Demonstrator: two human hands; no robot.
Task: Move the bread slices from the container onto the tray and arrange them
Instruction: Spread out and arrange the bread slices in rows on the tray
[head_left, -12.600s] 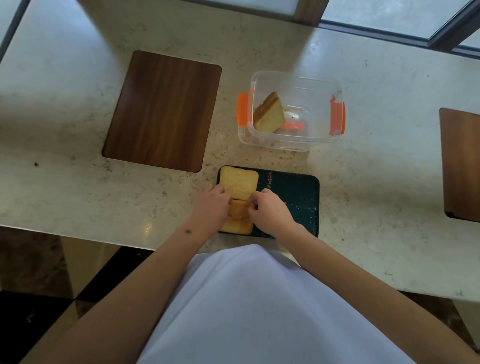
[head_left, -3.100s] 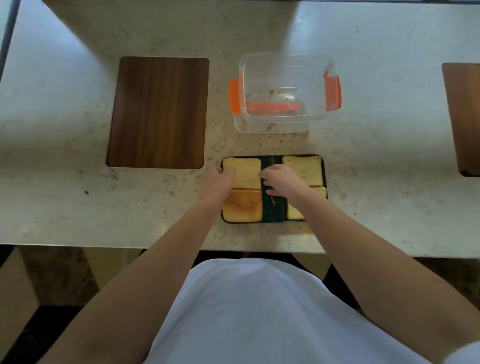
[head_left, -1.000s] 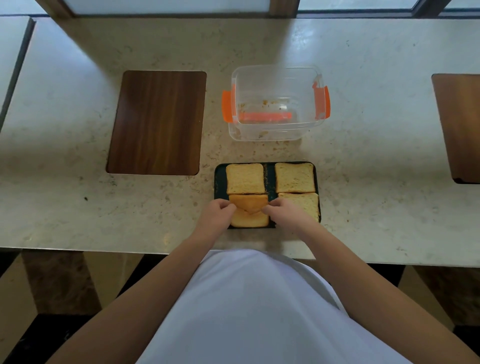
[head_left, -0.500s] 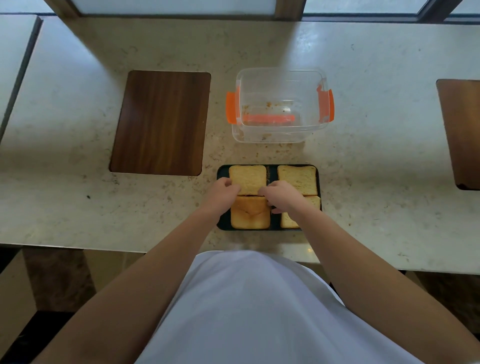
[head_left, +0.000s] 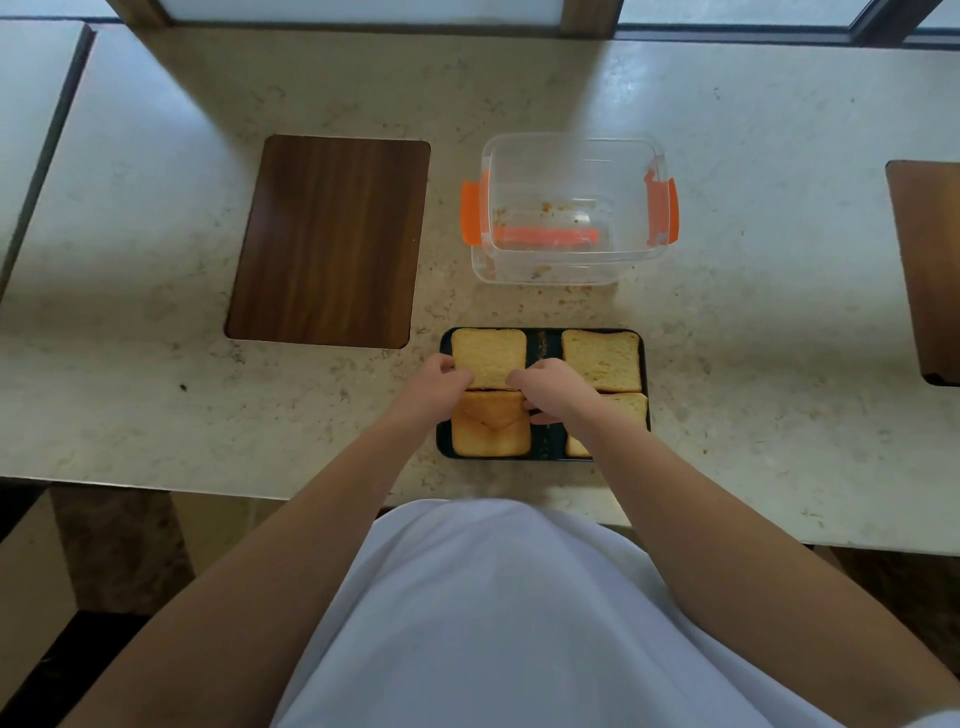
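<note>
A dark tray (head_left: 543, 343) lies near the counter's front edge with several bread slices on it in two rows. My left hand (head_left: 435, 382) pinches the near left corner of the far left slice (head_left: 488, 356). My right hand (head_left: 553, 387) pinches that slice's near right corner. The near left slice (head_left: 491, 431) lies flat just below my hands. The far right slice (head_left: 601, 359) lies flat, and my right forearm covers part of the near right slice (head_left: 631, 408). The clear container (head_left: 569, 208) with orange latches stands behind the tray and holds only crumbs.
A dark wooden inlay (head_left: 330, 241) is set into the marble counter (head_left: 156, 374) left of the container. Another wooden inlay (head_left: 927, 270) shows at the right edge. A window frame runs along the far side. The counter's front edge is close to my body.
My hands moved from the near left slice up to the far left slice and now hold its near corners. The container has held only crumbs since about three seconds ago.
</note>
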